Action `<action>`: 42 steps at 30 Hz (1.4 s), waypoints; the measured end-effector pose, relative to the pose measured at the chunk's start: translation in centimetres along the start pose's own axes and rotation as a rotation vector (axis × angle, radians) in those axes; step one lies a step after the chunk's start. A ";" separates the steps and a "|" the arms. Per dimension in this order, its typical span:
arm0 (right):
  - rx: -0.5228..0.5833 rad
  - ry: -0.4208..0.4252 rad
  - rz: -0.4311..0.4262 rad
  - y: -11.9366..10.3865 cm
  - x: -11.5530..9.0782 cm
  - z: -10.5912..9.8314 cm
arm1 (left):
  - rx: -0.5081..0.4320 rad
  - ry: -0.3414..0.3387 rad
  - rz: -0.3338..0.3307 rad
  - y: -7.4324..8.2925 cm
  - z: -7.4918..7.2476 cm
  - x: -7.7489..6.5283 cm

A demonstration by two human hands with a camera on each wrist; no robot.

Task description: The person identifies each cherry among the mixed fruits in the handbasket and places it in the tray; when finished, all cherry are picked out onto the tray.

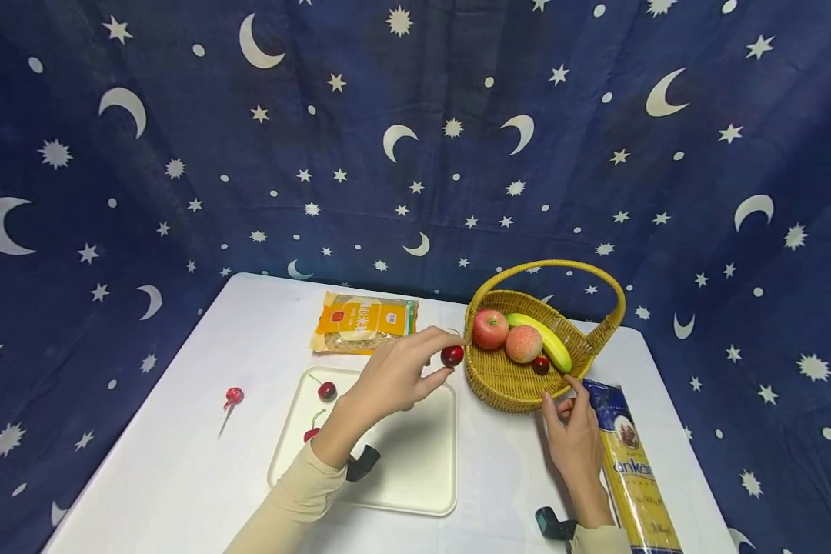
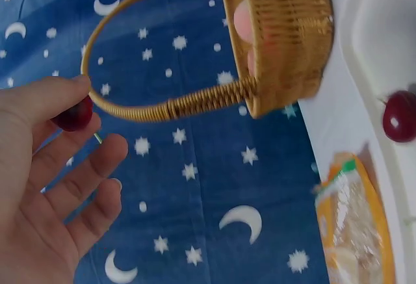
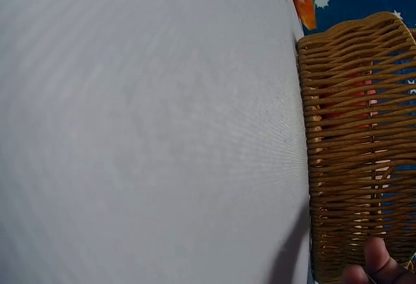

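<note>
My left hand (image 1: 402,373) pinches a dark red cherry (image 1: 452,355) between thumb and fingers, just left of the wicker basket (image 1: 498,396). In the left wrist view, a green stem pokes out below that cherry (image 2: 73,115). At the basket's near right rim, my right hand (image 1: 575,438) holds the edge with thumb and forefinger. Inside the basket lie an apple (image 1: 490,329), a peach (image 1: 523,344), a banana (image 1: 550,342) and another cherry (image 1: 541,365). Below my left hand, a white tray (image 1: 415,492) bears a cherry (image 1: 327,391) and a partly hidden one (image 1: 312,435).
An orange and clear food packet (image 1: 363,323) lies behind the tray. A red-wrapped lollipop (image 1: 233,397) is on the left of the white table (image 1: 173,462). Beside my right hand lies a long blue and yellow pasta pack (image 1: 633,477). A starry curtain (image 1: 415,100) hangs behind.
</note>
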State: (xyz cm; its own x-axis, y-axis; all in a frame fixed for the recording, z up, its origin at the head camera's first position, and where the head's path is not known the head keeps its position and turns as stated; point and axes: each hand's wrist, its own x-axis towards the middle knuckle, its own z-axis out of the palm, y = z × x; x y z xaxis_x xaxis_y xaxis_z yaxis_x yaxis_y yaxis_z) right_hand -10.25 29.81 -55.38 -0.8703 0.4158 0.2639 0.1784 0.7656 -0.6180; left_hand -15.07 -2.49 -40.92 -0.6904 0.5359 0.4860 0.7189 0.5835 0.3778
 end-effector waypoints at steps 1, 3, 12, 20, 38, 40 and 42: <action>-0.002 -0.001 0.003 0.0 0.0 0.0 | 0.000 0.017 -0.011 -0.2 -0.2 -0.5; -0.004 -0.002 0.010 -0.1 0.0 0.0 | 0.001 0.049 -0.038 -0.6 -0.6 -1.5; 0.005 -0.014 0.014 -0.3 0.1 -0.3 | 0.063 0.172 -0.183 -1.7 -1.7 -6.0; 0.016 -0.023 0.015 -0.3 0.1 -0.5 | 0.185 0.227 -0.244 -2.4 -2.3 -8.8; 0.005 -0.035 0.023 -0.4 0.6 -0.6 | 0.295 -0.001 -0.269 -4.5 2.2 -14.0; -0.001 -0.036 0.021 -0.4 0.5 -0.6 | 0.289 -0.040 -0.278 -4.5 2.5 -14.3; -0.005 -0.036 0.017 -0.3 0.6 -0.5 | 0.279 -0.081 -0.295 -4.5 2.8 -14.5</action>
State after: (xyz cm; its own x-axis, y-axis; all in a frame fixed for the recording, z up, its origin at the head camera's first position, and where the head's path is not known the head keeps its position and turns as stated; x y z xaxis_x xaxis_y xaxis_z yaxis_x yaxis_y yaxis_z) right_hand -10.57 30.05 -54.67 -0.8830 0.4113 0.2263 0.1958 0.7607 -0.6188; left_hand -8.57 -11.17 -51.91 -0.8755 0.3606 0.3215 0.4475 0.8562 0.2582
